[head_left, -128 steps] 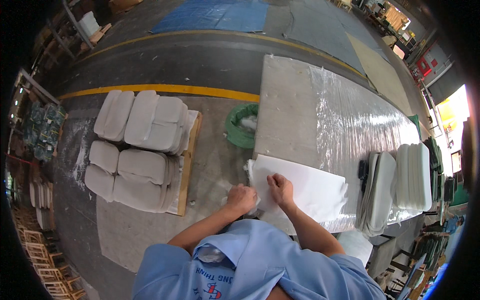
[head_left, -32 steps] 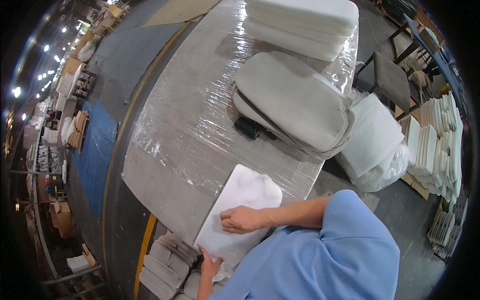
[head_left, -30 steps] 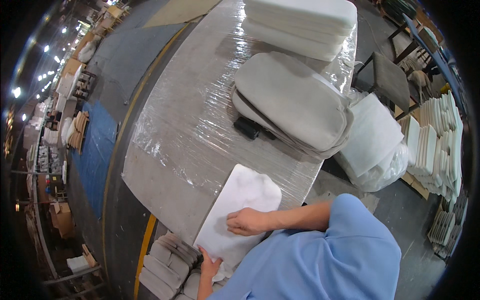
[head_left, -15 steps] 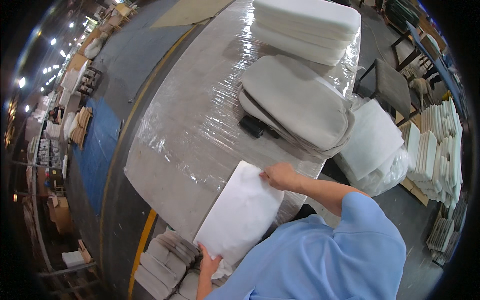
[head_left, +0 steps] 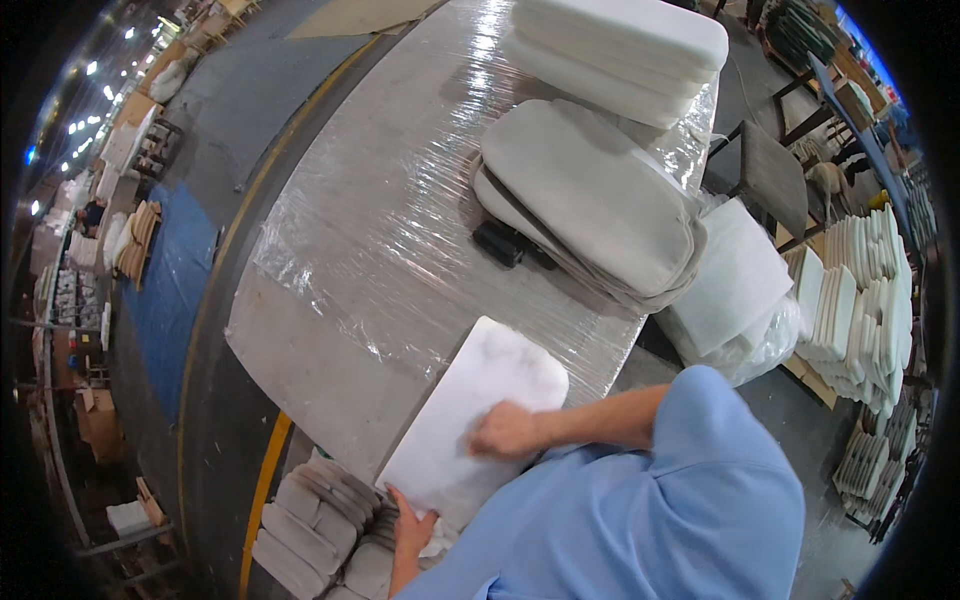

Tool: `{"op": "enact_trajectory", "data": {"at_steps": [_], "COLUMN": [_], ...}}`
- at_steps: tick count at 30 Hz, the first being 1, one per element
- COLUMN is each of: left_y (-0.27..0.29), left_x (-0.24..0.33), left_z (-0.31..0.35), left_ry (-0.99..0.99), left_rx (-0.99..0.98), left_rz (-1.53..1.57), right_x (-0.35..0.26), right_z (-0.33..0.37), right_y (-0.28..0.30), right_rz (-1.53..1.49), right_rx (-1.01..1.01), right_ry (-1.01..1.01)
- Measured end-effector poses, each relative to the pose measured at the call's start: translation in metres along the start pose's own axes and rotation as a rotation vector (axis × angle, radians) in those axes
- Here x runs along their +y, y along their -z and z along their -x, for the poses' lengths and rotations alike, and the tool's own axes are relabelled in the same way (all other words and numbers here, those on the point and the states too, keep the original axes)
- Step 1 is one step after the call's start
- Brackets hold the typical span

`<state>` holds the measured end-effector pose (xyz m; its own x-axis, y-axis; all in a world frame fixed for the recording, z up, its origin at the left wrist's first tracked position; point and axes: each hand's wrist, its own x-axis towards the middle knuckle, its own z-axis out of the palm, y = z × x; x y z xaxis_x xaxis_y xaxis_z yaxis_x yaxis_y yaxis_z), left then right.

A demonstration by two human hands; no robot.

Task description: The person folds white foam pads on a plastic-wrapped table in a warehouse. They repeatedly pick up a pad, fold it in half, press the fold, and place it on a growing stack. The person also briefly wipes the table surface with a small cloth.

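A white, flat cushion pad [head_left: 470,440] with rounded far corners lies at the near edge of the plastic-wrapped table, slanting toward my body. At its near left corner, my left hand [head_left: 408,528] grips the edge, with the thumb and fingers apart around it. My right hand [head_left: 505,430] rests as a slightly blurred fist on the middle of the pad's upper face. Its curled fingers hide whatever may be inside them. Farther up the table lies a stack of grey oval-ended cushions [head_left: 590,190], with a small black object [head_left: 498,243] beside it.
White foam pads [head_left: 620,60] are stacked at the table's [head_left: 330,280] far end. Grey cushions [head_left: 310,525] are piled below its near left side. On the right are a bag with white sheets [head_left: 735,280], a dark chair [head_left: 765,175] and rows of white pads [head_left: 860,290].
My right hand has let go of the pad's far right edge and moved down and left onto its middle, closing into a fist. My left hand stays at the near corner.
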<state>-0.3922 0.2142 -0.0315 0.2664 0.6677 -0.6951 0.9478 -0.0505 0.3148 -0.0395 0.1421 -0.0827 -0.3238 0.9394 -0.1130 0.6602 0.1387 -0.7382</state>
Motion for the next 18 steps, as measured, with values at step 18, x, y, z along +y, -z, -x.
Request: {"op": "enact_trajectory", "data": {"at_steps": [18], "left_y": [0.001], "left_x": [-0.009], "left_z": [-0.002], "left_ry": [-0.022], "left_rx": [0.006], "left_rz": [0.049], "right_x": [0.042], "right_z": [0.062], "right_y": [0.115], "right_rz": [0.130], "right_rx": [0.087], "right_ry": [-0.821]}}
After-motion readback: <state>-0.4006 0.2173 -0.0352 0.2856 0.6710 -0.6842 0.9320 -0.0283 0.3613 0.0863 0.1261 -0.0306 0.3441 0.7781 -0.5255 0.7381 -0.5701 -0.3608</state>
